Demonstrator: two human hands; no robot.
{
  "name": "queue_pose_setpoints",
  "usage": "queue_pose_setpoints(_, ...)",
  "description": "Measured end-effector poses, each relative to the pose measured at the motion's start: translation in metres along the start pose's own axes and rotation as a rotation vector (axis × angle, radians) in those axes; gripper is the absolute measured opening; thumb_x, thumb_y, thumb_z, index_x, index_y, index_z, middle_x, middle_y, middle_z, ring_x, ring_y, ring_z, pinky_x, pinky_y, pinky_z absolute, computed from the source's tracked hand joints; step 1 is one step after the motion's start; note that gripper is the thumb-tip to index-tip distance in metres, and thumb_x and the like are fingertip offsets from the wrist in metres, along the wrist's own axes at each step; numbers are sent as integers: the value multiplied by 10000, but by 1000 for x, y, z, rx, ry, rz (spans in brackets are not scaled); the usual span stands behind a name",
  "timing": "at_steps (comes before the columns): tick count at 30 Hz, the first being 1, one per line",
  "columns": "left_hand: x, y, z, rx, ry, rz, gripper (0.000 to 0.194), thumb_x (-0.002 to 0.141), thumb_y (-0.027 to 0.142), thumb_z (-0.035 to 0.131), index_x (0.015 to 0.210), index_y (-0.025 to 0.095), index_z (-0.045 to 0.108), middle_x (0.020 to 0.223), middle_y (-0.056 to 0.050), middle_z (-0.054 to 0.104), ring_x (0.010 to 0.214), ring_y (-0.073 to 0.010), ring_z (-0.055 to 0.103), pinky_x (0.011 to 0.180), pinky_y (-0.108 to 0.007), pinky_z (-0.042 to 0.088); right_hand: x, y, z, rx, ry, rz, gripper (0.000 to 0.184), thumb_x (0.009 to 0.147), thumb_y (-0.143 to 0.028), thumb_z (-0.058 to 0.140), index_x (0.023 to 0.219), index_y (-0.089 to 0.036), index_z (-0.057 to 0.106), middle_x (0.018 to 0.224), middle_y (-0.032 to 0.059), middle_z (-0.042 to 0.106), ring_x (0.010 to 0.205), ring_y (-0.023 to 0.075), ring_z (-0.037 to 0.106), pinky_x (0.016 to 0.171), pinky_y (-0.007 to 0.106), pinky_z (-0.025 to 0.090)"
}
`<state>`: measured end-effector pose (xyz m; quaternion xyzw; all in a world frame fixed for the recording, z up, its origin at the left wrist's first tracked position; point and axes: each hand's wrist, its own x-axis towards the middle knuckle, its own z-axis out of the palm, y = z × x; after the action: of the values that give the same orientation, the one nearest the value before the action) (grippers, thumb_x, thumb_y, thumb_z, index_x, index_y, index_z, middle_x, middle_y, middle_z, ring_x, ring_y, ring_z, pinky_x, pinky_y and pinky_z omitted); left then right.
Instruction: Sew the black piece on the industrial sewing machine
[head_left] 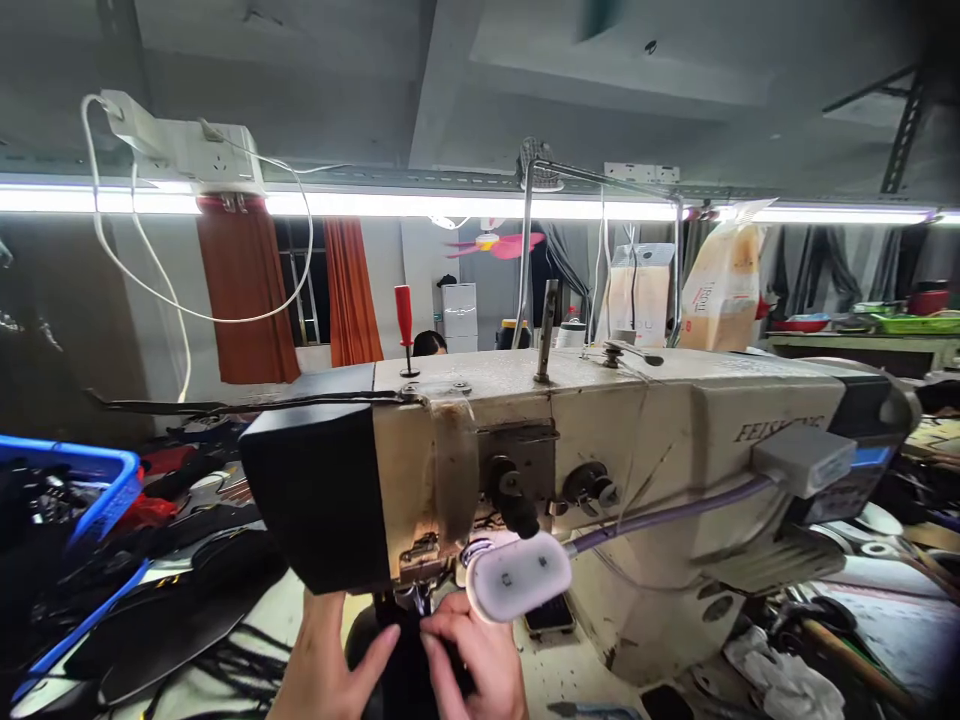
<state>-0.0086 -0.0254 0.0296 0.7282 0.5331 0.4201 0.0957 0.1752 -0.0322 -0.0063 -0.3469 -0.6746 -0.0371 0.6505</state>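
A cream sewing machine (pixel 630 430) stands in front of me, its needle area low at the left end. Beneath the presser foot (pixel 421 600) is a black piece of material (pixel 405 665), perhaps cloth; its shape is mostly hidden. My left hand (pixel 322 655) rests at its left side, thumb spread away, with the other fingers partly behind the machine head. My right hand (pixel 480 655) pinches the material on the right, thumb and forefinger close together near the foot. A white lamp (pixel 519 577) on a purple flexible arm shines just above my right hand.
A blue basket (pixel 112 470) of dark items stands at left, beside black flat pieces (pixel 187 600) and cords. A red-handled screwdriver (pixel 404 315) stands upright on the machine. White crumpled material (pixel 787 675) lies at lower right. Part of another person's head (pixel 430 343) shows behind the machine.
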Motion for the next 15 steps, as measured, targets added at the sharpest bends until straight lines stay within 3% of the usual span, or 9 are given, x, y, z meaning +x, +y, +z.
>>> queue_pose_setpoints(2, 13, 6, -4, -91, -189, -92, 378, 809, 425, 597, 1065, 167, 704, 1141, -134, 709, 1145, -329, 608, 1032, -485, 443, -4, 10, 3, -41, 19, 121, 112, 856, -181, 567, 874, -244, 658, 870, 42, 685, 841, 225, 628, 770, 350, 476)
queue_pose_setpoints(5, 32, 24, -13, -165, -441, -216, 346, 748, 386, 665, 1037, 212, 744, 1041, -53, 777, 1080, -309, 663, 1020, -411, 457, -8, 26, 5, -82, -54, 252, 80, 823, -278, 622, 779, -244, 679, 811, 57, 706, 791, 249, 661, 718, 339, 523)
queue_pose_setpoints(8, 44, 39, -22, -74, -479, -321, 302, 677, 345, 727, 970, 284, 771, 988, 23, 794, 1023, -312, 694, 963, -370, 483, -5, 36, 1, -51, -134, 269, 173, 837, -373, 627, 770, -226, 690, 747, 66, 704, 701, 231, 657, 640, 307, 548)
queue_pose_setpoints(11, 48, 47, -27, -25, -511, -315, 268, 666, 334, 730, 929, 318, 781, 964, 60, 794, 967, -296, 718, 877, -298, 514, 0, 41, -7, -38, -173, 198, 243, 860, -417, 611, 790, -209, 715, 758, 86, 723, 701, 220, 667, 645, 286, 565)
queue_pose_setpoints(15, 44, 46, -25, -36, -570, -259, 411, 705, 317, 696, 1114, 313, 728, 1130, 37, 753, 1068, -310, 683, 932, -335, 496, 2, 48, -19, -75, -264, 43, 232, 879, -378, 597, 836, -223, 764, 863, 111, 747, 816, 241, 700, 756, 319, 582)
